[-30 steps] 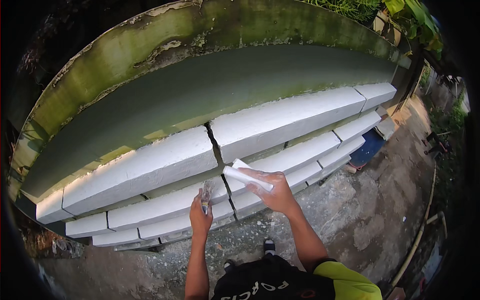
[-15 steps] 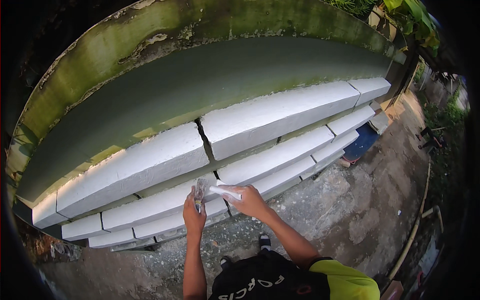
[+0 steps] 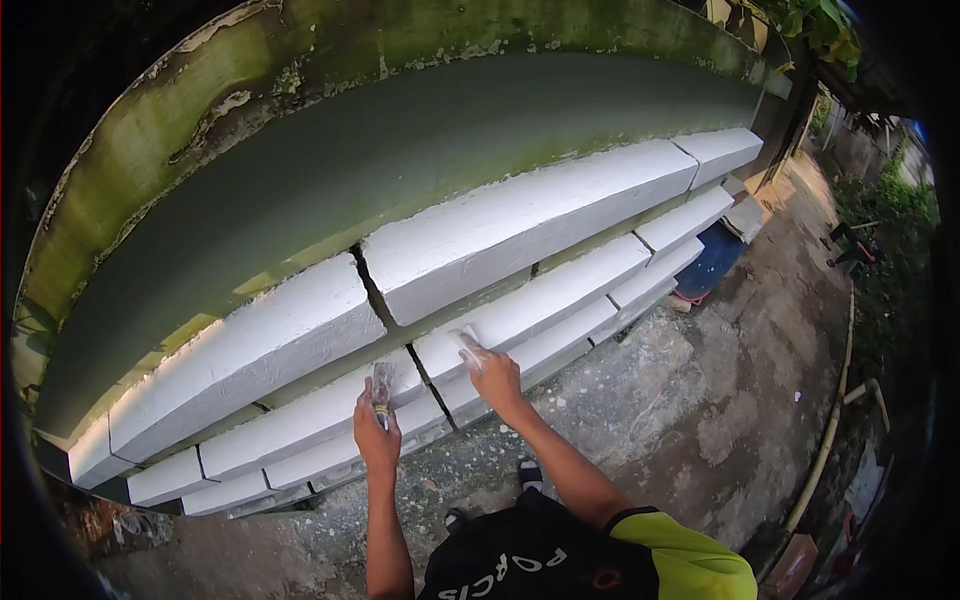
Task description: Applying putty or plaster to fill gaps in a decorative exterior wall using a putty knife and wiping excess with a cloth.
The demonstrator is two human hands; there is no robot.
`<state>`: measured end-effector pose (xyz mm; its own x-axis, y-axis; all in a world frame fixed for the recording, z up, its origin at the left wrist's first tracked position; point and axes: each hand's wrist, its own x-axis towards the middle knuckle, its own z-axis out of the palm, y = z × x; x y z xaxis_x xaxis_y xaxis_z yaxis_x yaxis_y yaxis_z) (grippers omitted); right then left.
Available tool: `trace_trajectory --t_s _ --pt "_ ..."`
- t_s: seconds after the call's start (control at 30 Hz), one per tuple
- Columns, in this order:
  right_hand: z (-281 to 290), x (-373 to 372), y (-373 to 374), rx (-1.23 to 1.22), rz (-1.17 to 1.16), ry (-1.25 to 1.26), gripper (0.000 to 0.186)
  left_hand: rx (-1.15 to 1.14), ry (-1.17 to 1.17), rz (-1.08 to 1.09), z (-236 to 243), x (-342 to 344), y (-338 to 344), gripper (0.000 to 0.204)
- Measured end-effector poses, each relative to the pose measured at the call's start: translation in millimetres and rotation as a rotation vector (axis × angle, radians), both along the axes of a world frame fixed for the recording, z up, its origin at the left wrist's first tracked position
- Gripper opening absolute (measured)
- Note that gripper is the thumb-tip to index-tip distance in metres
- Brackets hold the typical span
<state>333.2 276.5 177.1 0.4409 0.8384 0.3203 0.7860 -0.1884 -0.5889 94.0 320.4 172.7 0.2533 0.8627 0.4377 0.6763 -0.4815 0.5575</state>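
My left hand (image 3: 377,430) is closed round the handle of a putty knife (image 3: 382,378), its smeared blade pointing up in front of the middle-row white block (image 3: 310,415). To its right, my right hand (image 3: 497,382) grips a slim white piece (image 3: 466,342), partly hidden by the fingers; its kind is unclear. That piece lies against the face of another middle-row white block (image 3: 560,305), right of a dark vertical gap (image 3: 418,366). These long white blocks stand out from the wall in stepped rows.
Above the blocks rises a grey-green wall (image 3: 430,120) with a mossy, peeling top edge (image 3: 420,30). A blue container (image 3: 712,262) stands by the right end. Rough concrete ground (image 3: 640,400) runs along the base, with a bamboo pole (image 3: 825,460) farther right.
My right hand has moved right and up, from beside the putty knife onto the block beyond the gap. My left hand has shifted slightly left and down, still holding the knife. The view has shifted.
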Motion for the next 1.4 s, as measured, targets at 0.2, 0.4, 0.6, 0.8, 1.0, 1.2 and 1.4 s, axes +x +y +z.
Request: trace_trajectory --t_s 0.2,0.4,0.6,0.8,1.0,1.2,1.4 --pt "-16 -19 -5 -0.060 0.170 -0.038 0.047 0.014 0.006 -0.026 4 -2 1 0.065" --pt "10 145 5 0.001 -0.178 -0.003 0.031 0.021 0.021 -0.024 8 1 -1 0.066" --pt "18 152 2 -0.044 -0.094 -0.045 0.032 0.041 0.034 -0.013 3 3 -2 0.065" --pt "-1 209 -29 -0.031 -0.054 -0.216 0.034 0.017 0.051 0.013 -6 -6 3 0.062" --pt "3 379 -47 -0.046 -0.385 -0.305 0.035 0.077 0.025 0.045 -8 5 3 0.043" --pt "-10 398 -46 0.001 -0.627 -0.256 0.035 0.003 -0.013 0.099 -20 4 3 0.044" --pt "-20 231 -54 0.192 -0.072 0.011 0.030 0.075 0.029 0.159 -24 5 1 0.042"
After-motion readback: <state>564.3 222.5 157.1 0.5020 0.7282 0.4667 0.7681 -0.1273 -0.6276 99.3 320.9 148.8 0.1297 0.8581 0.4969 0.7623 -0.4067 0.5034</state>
